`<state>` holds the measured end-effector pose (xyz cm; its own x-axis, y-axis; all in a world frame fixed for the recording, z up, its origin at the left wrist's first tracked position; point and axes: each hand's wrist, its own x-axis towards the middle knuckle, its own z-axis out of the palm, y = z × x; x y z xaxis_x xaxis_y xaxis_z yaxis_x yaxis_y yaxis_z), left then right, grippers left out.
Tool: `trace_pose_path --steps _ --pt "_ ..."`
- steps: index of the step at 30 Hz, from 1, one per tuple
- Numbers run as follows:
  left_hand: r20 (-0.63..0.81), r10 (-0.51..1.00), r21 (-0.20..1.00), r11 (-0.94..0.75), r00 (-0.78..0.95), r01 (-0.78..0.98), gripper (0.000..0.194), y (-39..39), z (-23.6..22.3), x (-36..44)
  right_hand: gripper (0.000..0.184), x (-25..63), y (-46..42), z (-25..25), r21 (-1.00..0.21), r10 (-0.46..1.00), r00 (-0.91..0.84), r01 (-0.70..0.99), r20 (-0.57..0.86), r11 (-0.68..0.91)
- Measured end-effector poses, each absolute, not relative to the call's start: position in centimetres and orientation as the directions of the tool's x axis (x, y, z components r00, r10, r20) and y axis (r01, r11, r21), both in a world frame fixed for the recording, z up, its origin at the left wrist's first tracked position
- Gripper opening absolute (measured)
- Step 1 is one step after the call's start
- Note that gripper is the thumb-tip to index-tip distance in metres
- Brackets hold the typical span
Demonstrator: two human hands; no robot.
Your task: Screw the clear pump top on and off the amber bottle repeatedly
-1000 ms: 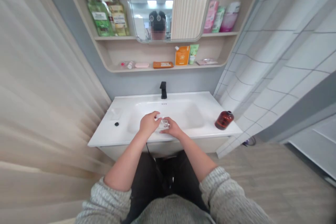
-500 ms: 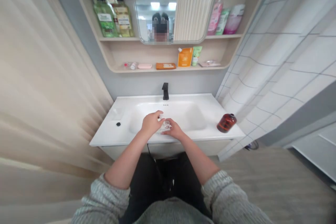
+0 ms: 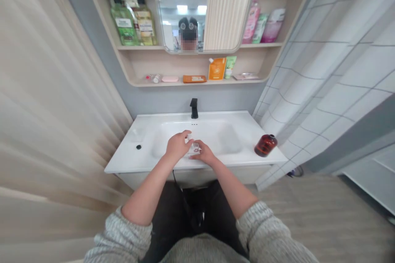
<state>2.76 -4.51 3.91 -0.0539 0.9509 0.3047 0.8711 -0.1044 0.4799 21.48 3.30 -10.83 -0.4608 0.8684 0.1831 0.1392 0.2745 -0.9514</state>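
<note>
Both hands meet over the front part of the white sink [image 3: 228, 137]. My right hand [image 3: 205, 154] is closed around the side of a small clear box [image 3: 194, 148], with something small and dark showing inside it. Just left of it, my left hand [image 3: 178, 146] pinches a small whitish, see-through piece [image 3: 189, 136] between thumb and fingers. Whether that piece is joined to the box I cannot tell. The far fingers of each hand are partly hidden.
A black faucet [image 3: 194, 108] stands behind the basin. On the counter are an amber bottle [image 3: 266, 145] at right, a black round plug [image 3: 138, 147] and a faint clear item [image 3: 138, 134] at left. Above, a shelf [image 3: 173, 84] holds a pink case [image 3: 170, 79] and an orange pouch [image 3: 217, 69].
</note>
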Motion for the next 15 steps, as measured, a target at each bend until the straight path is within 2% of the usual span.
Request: trace_pose_path --steps 7,15 --pt "0.341 0.939 0.481 -0.203 0.031 0.853 0.038 -4.30 3.37 2.54 0.084 21.40 3.23 -10.83 -0.956 0.870 -0.458 0.126 0.182 0.267" --pt "0.341 0.939 0.500 -0.219 0.041 0.838 0.039 -4.46 3.16 2.49 0.084 21.40 3.17 -10.44 -0.947 0.869 -0.459 0.152 0.186 0.284"
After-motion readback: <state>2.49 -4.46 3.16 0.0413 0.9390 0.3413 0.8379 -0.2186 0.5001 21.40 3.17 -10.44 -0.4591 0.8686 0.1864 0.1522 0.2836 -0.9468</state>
